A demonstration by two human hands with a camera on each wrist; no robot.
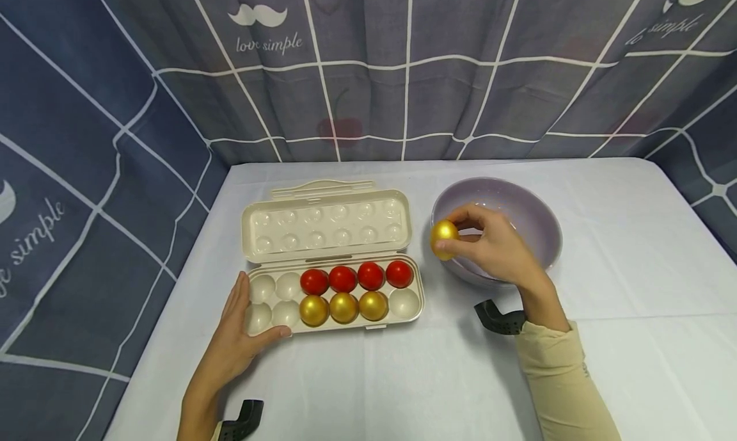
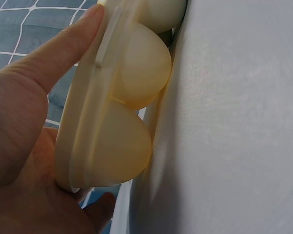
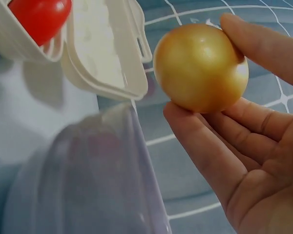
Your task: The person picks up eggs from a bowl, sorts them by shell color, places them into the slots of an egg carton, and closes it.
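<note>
My right hand [image 1: 491,244] pinches a shiny golden egg [image 1: 444,239] between thumb and fingertips, over the left rim of a purple bowl [image 1: 544,230]. The right wrist view shows this golden egg [image 3: 200,68] held clear of the bowl. An open cream egg carton [image 1: 336,326] lies to the left. Its back row holds several red eggs [image 1: 342,279], and the front row has three golden eggs [image 1: 343,308]. My left hand [image 1: 236,338] holds the carton's left end, thumb along the front edge and fingers round the side; the carton's rounded cups [image 2: 141,66] show in the left wrist view.
The carton's lid [image 1: 326,226] lies folded back behind the egg rows. A white cloth [image 1: 403,383] covers the table. Dark checked curtains [image 1: 368,102] hang behind it and at both sides. Black wrist straps [image 1: 499,319] sit on both arms.
</note>
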